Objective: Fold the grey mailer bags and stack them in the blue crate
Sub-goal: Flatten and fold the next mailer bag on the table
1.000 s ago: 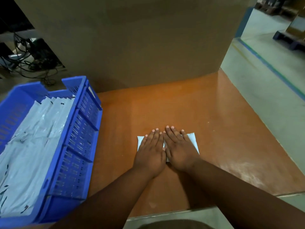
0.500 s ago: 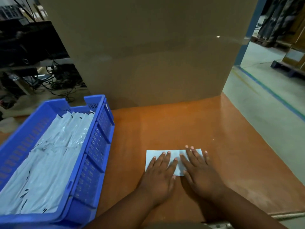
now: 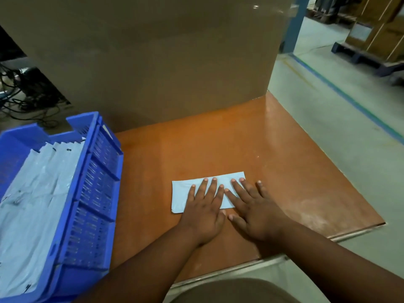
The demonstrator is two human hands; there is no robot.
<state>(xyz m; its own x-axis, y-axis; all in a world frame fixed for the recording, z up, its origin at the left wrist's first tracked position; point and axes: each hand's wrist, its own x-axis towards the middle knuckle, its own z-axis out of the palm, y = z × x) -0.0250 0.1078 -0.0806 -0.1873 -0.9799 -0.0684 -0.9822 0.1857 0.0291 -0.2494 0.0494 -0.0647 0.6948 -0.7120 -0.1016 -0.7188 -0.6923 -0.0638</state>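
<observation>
A folded grey mailer bag (image 3: 180, 194) lies flat as a narrow rectangle on the orange table (image 3: 284, 162). My left hand (image 3: 204, 212) rests palm down on its middle, fingers spread. My right hand (image 3: 252, 212) lies flat beside it, its fingers over the bag's right part and its palm on the table. Neither hand grips the bag. The blue crate (image 3: 96, 193) stands at the table's left and holds several grey mailer bags (image 3: 37, 193) stacked in overlapping rows.
A large cardboard box (image 3: 153, 62) stands along the back of the table. The table's right edge and front edge (image 3: 306, 248) drop to a grey floor with a blue line. Cables lie on the floor at far left.
Both hands have slid back toward me and slightly apart across the bag, so more of its far and left part shows. The view has tilted up.
</observation>
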